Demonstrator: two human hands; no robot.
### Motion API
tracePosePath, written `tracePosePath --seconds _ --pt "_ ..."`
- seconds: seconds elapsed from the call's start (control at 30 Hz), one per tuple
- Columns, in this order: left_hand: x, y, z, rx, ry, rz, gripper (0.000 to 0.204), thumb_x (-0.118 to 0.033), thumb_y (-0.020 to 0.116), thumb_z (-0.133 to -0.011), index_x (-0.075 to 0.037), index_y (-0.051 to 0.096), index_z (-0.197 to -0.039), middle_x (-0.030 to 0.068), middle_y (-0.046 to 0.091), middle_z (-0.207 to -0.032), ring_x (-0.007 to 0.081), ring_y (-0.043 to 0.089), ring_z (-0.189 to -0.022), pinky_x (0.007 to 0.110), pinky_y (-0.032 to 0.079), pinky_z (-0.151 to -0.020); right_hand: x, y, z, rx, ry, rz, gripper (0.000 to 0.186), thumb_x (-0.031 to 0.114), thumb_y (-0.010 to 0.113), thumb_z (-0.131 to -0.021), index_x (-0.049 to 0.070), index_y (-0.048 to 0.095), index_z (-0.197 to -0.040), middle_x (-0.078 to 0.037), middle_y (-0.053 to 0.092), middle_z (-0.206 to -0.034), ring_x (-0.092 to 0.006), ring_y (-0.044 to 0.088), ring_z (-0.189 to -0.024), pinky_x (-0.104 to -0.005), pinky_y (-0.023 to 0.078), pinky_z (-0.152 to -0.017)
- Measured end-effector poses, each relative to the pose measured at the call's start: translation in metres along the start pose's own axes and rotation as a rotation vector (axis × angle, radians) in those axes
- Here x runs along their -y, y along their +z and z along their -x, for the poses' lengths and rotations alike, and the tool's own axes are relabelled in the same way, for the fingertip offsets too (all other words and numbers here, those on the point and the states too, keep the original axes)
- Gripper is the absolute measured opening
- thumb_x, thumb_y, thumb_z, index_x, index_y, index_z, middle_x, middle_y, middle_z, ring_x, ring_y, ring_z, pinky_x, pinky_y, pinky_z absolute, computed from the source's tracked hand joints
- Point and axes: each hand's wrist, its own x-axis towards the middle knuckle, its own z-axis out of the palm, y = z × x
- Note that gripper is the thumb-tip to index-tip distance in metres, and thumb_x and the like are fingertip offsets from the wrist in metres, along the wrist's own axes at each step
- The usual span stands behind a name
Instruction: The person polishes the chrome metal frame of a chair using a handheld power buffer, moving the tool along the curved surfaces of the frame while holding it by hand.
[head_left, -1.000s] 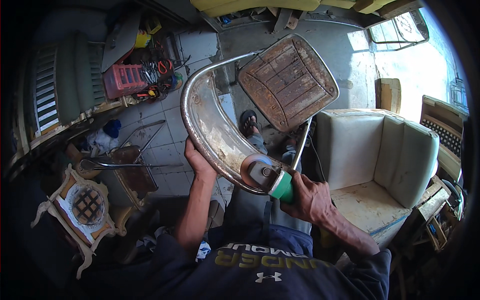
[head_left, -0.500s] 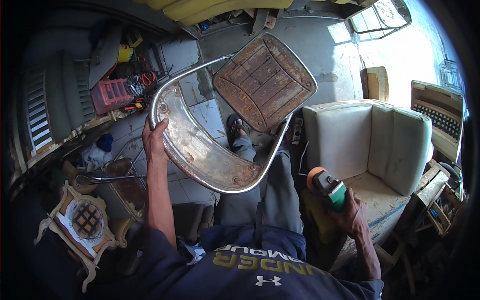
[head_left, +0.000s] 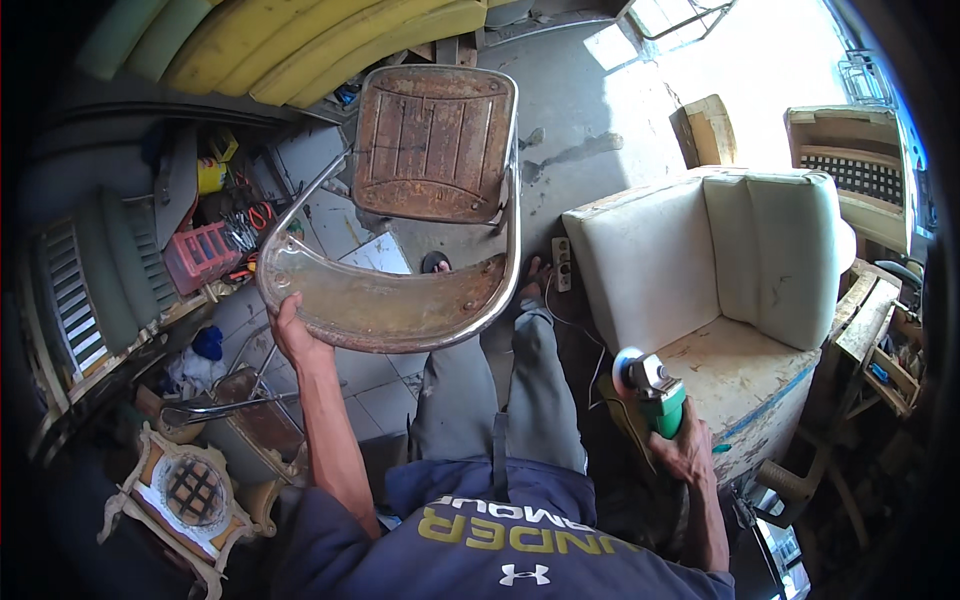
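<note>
A rusty tubular metal chair has a square seat (head_left: 433,140) at the far end and a curved, stained metal backrest (head_left: 380,305) toward me. My left hand (head_left: 300,330) is closed on the backrest's left rim. My right hand (head_left: 685,445) grips a green angle grinder (head_left: 660,400), held off the chair to the right, with a pale disc facing left.
A cream upholstered seat (head_left: 640,270) stands at right beside a power strip (head_left: 562,265) with cords. Tools and a red plastic basket (head_left: 195,260) lie at left, near an ornate wooden piece (head_left: 150,500). Yellow cushions (head_left: 300,50) line the back; wooden frames (head_left: 850,190) are at right.
The grinder has come off the backrest and moved right and down in my right hand. My left hand has moved left, and the chair has swung round, its seat moving toward the upper left.
</note>
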Motion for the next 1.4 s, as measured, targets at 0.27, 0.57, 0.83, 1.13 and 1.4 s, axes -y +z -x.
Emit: tracePosePath --seconds 0.27,0.57,0.83,1.13,1.4 --pt "0.014 0.072 0.046 -0.131 0.155 -0.036 0.049 -0.012 0.062 -0.098 -0.005 0.049 -0.145 0.0168 0.057 -0.141 0.0335 0.062 -0.125 0.049 0.057 -0.102 0.141 -0.047 -0.076 0.036 -0.435 0.231 0.071 0.042 0.075 -0.08 -0.001 0.047 -0.128 -0.031 0.072 -0.09 -0.0512 0.071 -0.088 -0.0559 0.055 -0.082" --pt "0.018 0.056 0.042 -0.175 0.211 -0.07 0.043 -0.021 0.067 -0.101 -0.003 0.052 -0.138 0.0148 0.062 -0.132 0.0295 0.065 -0.118 0.045 0.058 -0.097 0.311 -0.063 -0.127 0.245 -0.584 0.898 0.058 0.039 0.074 -0.078 0.003 0.059 -0.122 -0.024 0.075 -0.085 -0.042 0.074 -0.078 -0.0505 0.058 -0.078" --pt "0.017 0.059 0.044 -0.224 0.215 -0.152 0.048 -0.028 0.066 -0.103 0.003 0.05 -0.135 0.0168 0.06 -0.13 0.0258 0.062 -0.115 0.04 0.052 -0.101 0.346 -0.051 -0.083 0.337 -0.641 1.101 0.055 0.037 0.075 -0.077 0.004 0.061 -0.118 -0.016 0.073 -0.072 -0.0347 0.075 -0.071 -0.0461 0.059 -0.076" --pt "0.015 0.063 0.045 -0.23 0.174 -0.077 0.053 -0.035 0.063 -0.105 0.002 0.047 -0.139 0.0177 0.057 -0.135 0.0276 0.061 -0.12 0.042 0.052 -0.102 0.355 -0.032 -0.06 0.363 -0.561 1.045 0.057 0.039 0.074 -0.079 0.002 0.058 -0.119 -0.02 0.072 -0.074 -0.0411 0.074 -0.075 -0.0503 0.058 -0.08" --pt "0.008 0.049 0.046 -0.058 -0.055 0.206 0.047 -0.042 0.051 -0.11 -0.007 0.049 -0.141 0.0121 0.054 -0.14 0.026 0.054 -0.129 0.043 0.045 -0.109 0.348 -0.018 -0.012 0.245 -0.465 0.986 0.06 0.04 0.076 -0.078 0.0 0.059 -0.119 -0.021 0.073 -0.074 -0.0393 0.074 -0.07 -0.048 0.06 -0.073"
